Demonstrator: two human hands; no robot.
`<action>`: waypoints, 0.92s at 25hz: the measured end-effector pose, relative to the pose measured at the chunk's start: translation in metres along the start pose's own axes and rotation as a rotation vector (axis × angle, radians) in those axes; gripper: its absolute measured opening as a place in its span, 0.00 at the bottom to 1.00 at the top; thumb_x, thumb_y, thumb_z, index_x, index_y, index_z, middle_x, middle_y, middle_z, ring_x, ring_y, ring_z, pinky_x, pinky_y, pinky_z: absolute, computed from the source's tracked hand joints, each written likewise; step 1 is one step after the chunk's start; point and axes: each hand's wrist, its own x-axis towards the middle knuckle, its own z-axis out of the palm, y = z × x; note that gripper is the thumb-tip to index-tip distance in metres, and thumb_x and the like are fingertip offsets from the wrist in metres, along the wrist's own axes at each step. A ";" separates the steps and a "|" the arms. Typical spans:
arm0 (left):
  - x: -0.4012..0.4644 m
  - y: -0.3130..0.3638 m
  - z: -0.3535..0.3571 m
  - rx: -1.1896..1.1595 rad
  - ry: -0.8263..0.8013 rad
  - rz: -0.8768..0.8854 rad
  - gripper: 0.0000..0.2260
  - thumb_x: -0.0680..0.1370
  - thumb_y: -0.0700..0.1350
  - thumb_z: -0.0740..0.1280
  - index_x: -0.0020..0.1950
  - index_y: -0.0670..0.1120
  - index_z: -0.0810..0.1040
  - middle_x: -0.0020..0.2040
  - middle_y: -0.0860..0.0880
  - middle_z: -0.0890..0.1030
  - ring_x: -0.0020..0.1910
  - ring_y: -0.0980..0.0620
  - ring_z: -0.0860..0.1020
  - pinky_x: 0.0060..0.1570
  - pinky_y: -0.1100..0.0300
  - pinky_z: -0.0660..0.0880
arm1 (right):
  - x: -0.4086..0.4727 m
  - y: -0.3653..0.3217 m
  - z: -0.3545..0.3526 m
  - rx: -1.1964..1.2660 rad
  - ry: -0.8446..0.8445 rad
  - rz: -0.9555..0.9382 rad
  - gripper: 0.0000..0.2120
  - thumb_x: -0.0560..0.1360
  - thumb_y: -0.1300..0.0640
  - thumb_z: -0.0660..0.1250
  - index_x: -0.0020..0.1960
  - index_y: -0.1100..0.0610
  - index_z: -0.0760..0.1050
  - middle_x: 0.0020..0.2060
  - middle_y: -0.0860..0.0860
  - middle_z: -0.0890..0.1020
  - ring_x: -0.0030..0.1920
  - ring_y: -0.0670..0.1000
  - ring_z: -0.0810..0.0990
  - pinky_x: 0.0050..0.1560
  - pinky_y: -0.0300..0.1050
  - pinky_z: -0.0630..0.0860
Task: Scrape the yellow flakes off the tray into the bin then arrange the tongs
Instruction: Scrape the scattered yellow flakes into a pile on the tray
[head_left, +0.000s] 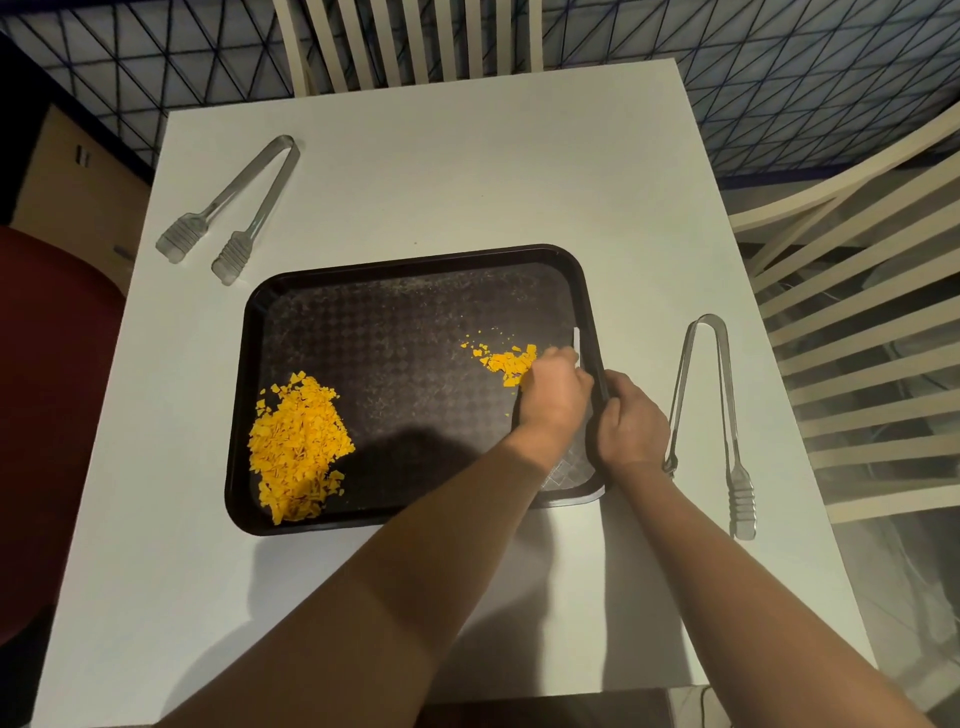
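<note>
A dark tray (415, 254) lies on the white table (467, 156). A large heap of yellow flakes (298, 447) sits at the tray's left side, and a smaller patch of flakes (506, 361) lies near its right side. My left hand (553, 389) reaches across to the small patch, fingers curled round a thin white scraper (576, 340) whose edge shows above the knuckles. My right hand (631, 421) grips the tray's right rim. One pair of clear tongs (228, 208) lies at the table's far left, and another pair of tongs (711, 415) lies just right of my right hand.
A dark red rounded object (52, 415) stands beside the table's left edge, with a cardboard box (67, 192) behind it. White slatted chairs stand at the far side (405, 41) and at the right (857, 312). The table's near edge is below my forearms.
</note>
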 end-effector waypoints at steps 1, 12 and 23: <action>0.002 0.000 -0.002 0.015 0.002 -0.018 0.10 0.76 0.36 0.59 0.54 0.35 0.75 0.55 0.37 0.75 0.54 0.38 0.75 0.53 0.49 0.72 | 0.000 0.000 0.000 0.000 -0.001 0.000 0.26 0.67 0.56 0.47 0.59 0.52 0.75 0.47 0.54 0.82 0.47 0.61 0.78 0.45 0.46 0.69; 0.002 0.008 0.001 0.041 0.016 -0.024 0.10 0.76 0.35 0.59 0.54 0.35 0.74 0.55 0.37 0.76 0.54 0.37 0.75 0.51 0.50 0.72 | 0.000 -0.001 -0.001 -0.008 -0.008 0.011 0.26 0.67 0.56 0.47 0.60 0.52 0.74 0.49 0.55 0.82 0.49 0.61 0.78 0.46 0.47 0.70; 0.003 0.009 -0.003 -0.046 0.019 -0.030 0.08 0.74 0.36 0.61 0.49 0.33 0.76 0.52 0.36 0.76 0.51 0.37 0.75 0.49 0.49 0.72 | -0.001 -0.002 -0.001 -0.009 -0.014 0.017 0.27 0.67 0.55 0.47 0.61 0.53 0.74 0.51 0.55 0.82 0.51 0.60 0.77 0.47 0.46 0.69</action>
